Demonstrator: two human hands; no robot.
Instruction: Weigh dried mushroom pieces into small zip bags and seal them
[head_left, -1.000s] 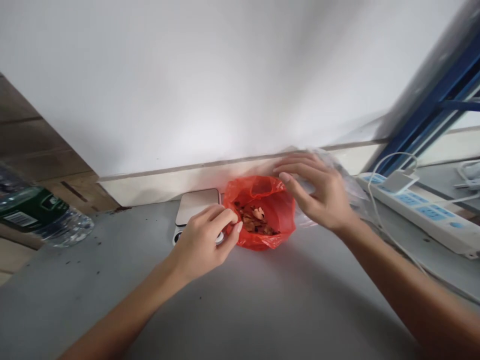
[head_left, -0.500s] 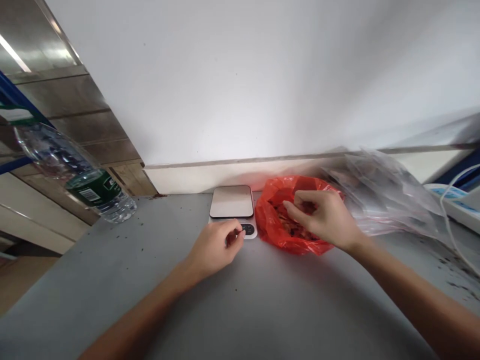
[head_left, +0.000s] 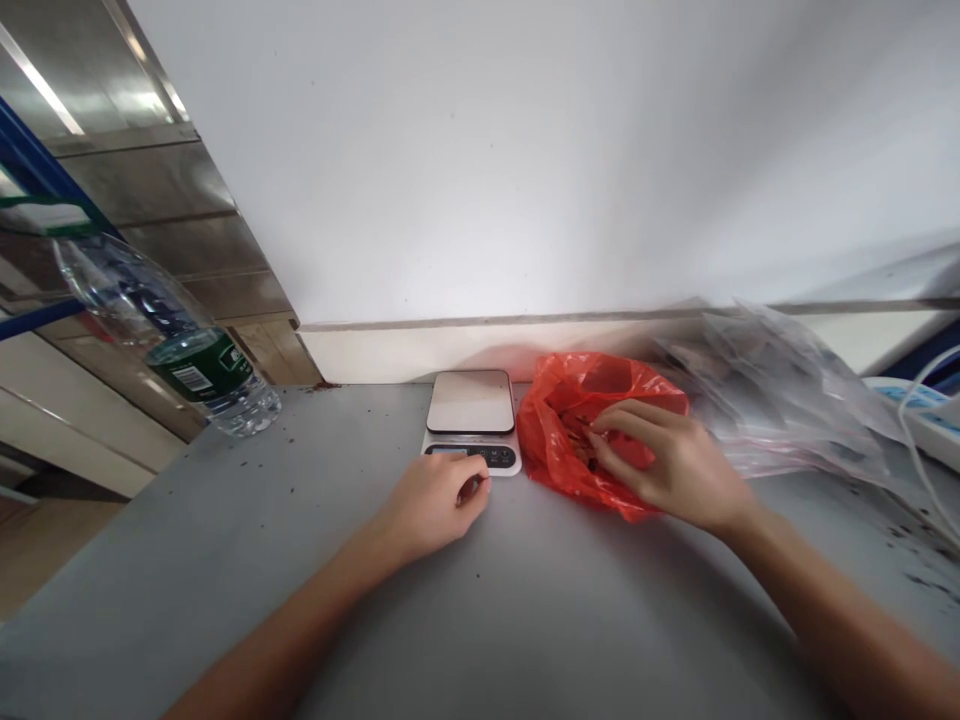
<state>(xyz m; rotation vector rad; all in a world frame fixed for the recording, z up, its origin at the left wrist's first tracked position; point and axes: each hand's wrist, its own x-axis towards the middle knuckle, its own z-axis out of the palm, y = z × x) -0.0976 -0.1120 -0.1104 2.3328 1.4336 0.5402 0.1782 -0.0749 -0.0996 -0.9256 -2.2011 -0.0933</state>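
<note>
A small white kitchen scale (head_left: 471,402) stands against the wall's base, its pan bare. In front of its button panel is my left hand (head_left: 439,500), with thumb and fingertips closed in a loose pinch and nothing visible in them. To the right of the scale, a red plastic bag (head_left: 551,470) stands with its mouth open and holds reddish-brown dried pieces (head_left: 577,435). My right hand (head_left: 664,460) reaches into the bag from the right. Its thumb and fingertips come together at the pieces; what is between them is too small to make out.
At the left of the grey table (head_left: 300,580) stands a large clear water bottle (head_left: 199,365) with a green label. Clear plastic bags (head_left: 780,400) lie right of the red bag. A white device (head_left: 926,410) and a cable (head_left: 911,440) are at the far right.
My right hand has gone lower into the red bag, and its fingers have closed down onto the pieces. My left hand has drawn slightly back from the scale's buttons.
</note>
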